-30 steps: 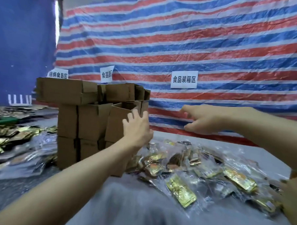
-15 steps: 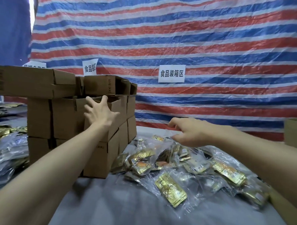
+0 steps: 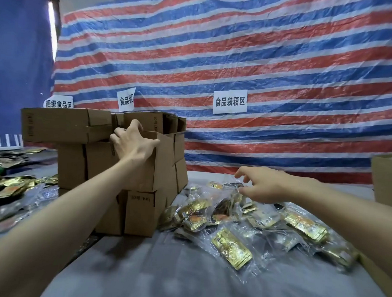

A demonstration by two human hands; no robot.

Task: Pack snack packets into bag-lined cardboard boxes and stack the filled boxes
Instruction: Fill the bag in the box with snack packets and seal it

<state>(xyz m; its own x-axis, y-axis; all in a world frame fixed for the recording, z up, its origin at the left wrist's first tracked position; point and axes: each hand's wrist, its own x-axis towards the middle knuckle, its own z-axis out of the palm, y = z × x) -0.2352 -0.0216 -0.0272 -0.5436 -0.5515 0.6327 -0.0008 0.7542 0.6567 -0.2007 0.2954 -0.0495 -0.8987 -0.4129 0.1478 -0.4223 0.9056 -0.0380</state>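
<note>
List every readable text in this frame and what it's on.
"食品装箱区": white paper sign on the striped tarp.
"捆绑食品区": left sign, bottom edge hidden.
"食品…区": middle sign, curled, rest unreadable.
"10号 (KK)": bottom-row cardboard box.
"10号 (K…": top-row box, printed sideways, cut off.
Print on the left top box and the snack packets: too blurred to read.

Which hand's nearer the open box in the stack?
Left. The left hand grips the open box by its rim; right hand is to its right, above the snack packets.
</note>
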